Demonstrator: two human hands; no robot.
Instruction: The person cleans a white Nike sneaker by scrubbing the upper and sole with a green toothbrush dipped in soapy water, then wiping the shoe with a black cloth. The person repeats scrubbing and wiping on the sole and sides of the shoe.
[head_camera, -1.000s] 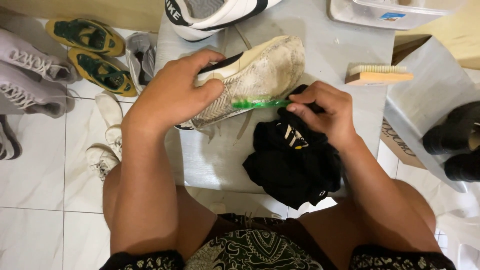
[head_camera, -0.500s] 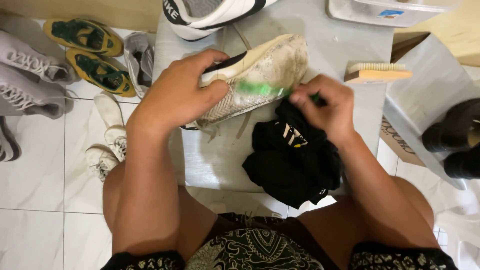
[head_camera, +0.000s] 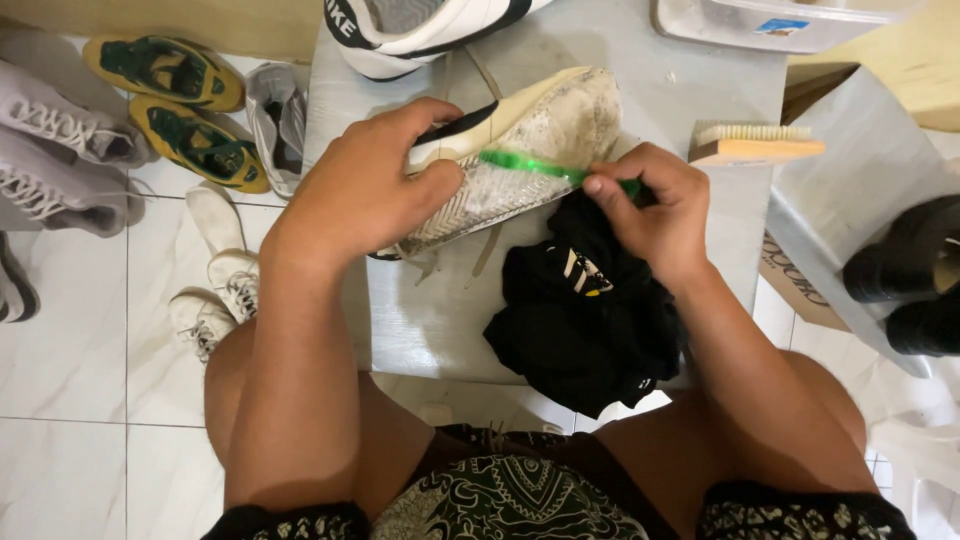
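Sneaker (head_camera: 520, 150), pale and dirt-speckled, lies on its side on the grey table (head_camera: 440, 310) with its grimy sole turned up, held under the left hand (head_camera: 375, 185), whose fingers and thumb are clamped over its heel end. Its toe end reaches past that hand toward the table's far side. Across the sole lies a green toothbrush (head_camera: 530, 167), head toward the left hand's thumb, handle pinched tight in the closed fingers of the right hand (head_camera: 650, 205). Directly below the right hand a black cloth (head_camera: 585, 320) sits bunched, touching the sneaker's lower edge and spilling over the table's near edge. Beyond the right hand's knuckles a wooden brush (head_camera: 755, 145) rests bristles up, near but apart, with a strip of bare table between. Above the left hand a black-and-white shoe (head_camera: 420, 25) crowds the far edge, just beside the held sneaker. A clear plastic tub (head_camera: 770, 20) sits at the far right corner. Below the left hand, bare tabletop runs to the near edge. Off the table's left edge, yellow-green insoles (head_camera: 170, 90) and white shoes (head_camera: 215, 290) lie on the tiled floor (head_camera: 80, 400).
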